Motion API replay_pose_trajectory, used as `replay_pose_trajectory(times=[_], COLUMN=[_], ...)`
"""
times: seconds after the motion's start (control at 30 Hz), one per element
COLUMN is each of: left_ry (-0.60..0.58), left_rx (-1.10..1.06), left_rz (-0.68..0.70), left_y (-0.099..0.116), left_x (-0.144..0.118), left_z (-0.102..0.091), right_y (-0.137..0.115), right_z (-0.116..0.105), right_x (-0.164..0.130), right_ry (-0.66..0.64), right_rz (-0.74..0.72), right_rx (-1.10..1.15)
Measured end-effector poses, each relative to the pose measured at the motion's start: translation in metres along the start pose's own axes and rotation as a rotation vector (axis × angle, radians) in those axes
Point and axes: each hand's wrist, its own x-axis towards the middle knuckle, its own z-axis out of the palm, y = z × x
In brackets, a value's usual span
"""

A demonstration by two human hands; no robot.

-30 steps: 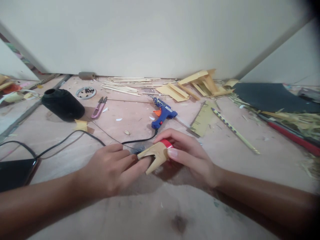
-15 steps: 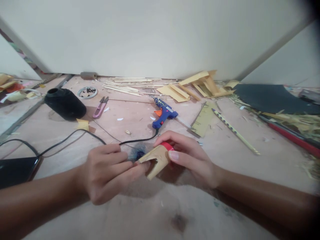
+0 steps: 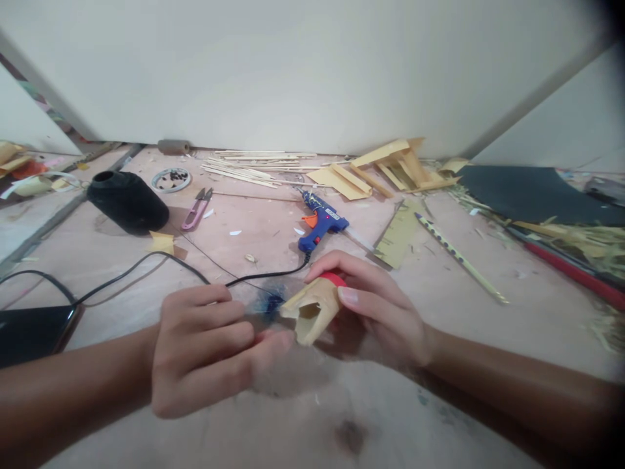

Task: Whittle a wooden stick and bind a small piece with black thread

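My right hand [image 3: 378, 309] grips a small tan cardboard piece [image 3: 312, 311] with a red part [image 3: 335, 279] at its back, held just above the pink table [image 3: 303, 417]. My left hand [image 3: 208, 345] is curled, its blurred thumb and fingertips at the near tip of the same piece. A blue fluffy tuft [image 3: 268, 303] shows between the two hands. A thin dark thread runs from the black spool [image 3: 127, 202] toward my left hand.
A blue glue gun [image 3: 319, 225] lies just beyond my hands, its black cable [image 3: 141, 262] trailing left toward a black device [image 3: 29, 332]. Pink snips [image 3: 195, 208], wooden sticks [image 3: 244, 170], cardboard scraps [image 3: 385, 166], a patterned stick [image 3: 459, 257] and a dark sheet [image 3: 532, 192] lie farther back.
Both hands have lifted and turned the cardboard piece, so its open end faces me. My left hand has curled tighter and drawn back toward me.
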Motion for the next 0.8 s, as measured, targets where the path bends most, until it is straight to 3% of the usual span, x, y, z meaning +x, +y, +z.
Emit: replay_pose_trajectory(times=[0.1,0.27,0.4,0.67,0.8], left_ry=[-0.034,0.075,0.089,-0.004,-0.108], left_rx=[-0.02,0.031,0.015,0.013,0.041], left_rz=[0.013,0.02,0.029,-0.058,-0.102], left_y=[-0.001,0.0,0.0,0.002,0.004], left_x=[0.0,-0.006,-0.014,-0.018,-0.018], left_z=[0.0,0.008,0.015,0.028,0.029], right_y=[0.0,-0.001,-0.002,-0.002,-0.001], right_z=[0.001,-0.002,-0.004,0.001,0.001], right_x=[0.003,0.01,0.011,0.007,0.004], right_ry=[0.009,0.003,-0.017,0.019,0.004], right_rz=[-0.022,-0.021,0.035,-0.032,-0.01], right_rx=[0.078,0.137,0.161,0.06,0.04])
